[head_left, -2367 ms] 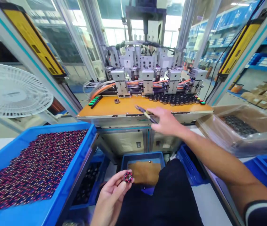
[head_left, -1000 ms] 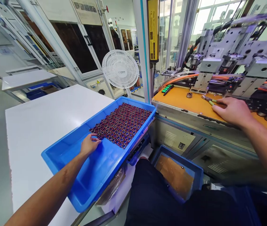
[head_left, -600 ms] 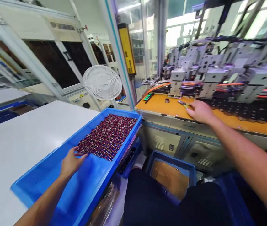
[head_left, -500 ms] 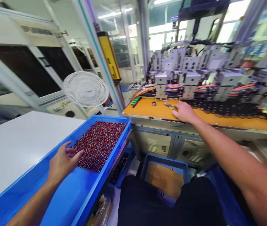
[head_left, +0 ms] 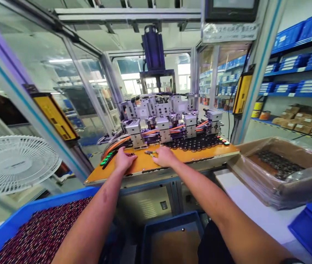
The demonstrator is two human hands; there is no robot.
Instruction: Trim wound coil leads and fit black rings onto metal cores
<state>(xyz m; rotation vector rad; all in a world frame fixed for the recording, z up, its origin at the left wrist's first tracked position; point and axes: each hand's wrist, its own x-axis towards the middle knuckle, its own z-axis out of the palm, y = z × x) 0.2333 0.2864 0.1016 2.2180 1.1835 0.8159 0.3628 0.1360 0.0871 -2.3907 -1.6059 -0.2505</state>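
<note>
My left hand (head_left: 123,160) is over the left part of the orange work surface (head_left: 142,165), thumb and fingers apart. A small dark round part (head_left: 131,154) sits at the thumb, partly covered by it; I cannot make out a grip on it. My right hand (head_left: 164,157) is closed around the yellow-green handles of a small pair of pliers (head_left: 150,153), whose jaws point left. Behind both hands stands a machine with metal blocks (head_left: 163,128) and orange tubes. Rows of dark round parts (head_left: 193,143) lie to the right of my right hand.
A blue tray (head_left: 15,214) of small reddish parts is at lower left, beneath a white fan (head_left: 15,165). A green-and-black strip (head_left: 107,159) lies at the surface's left end. At right is a plastic-lined box (head_left: 268,183) of dark parts. Another blue bin (head_left: 172,220) stands below.
My left hand has left the blue tray and come to the orange surface beside the small round part. My right hand keeps the pliers. The view has turned right.
</note>
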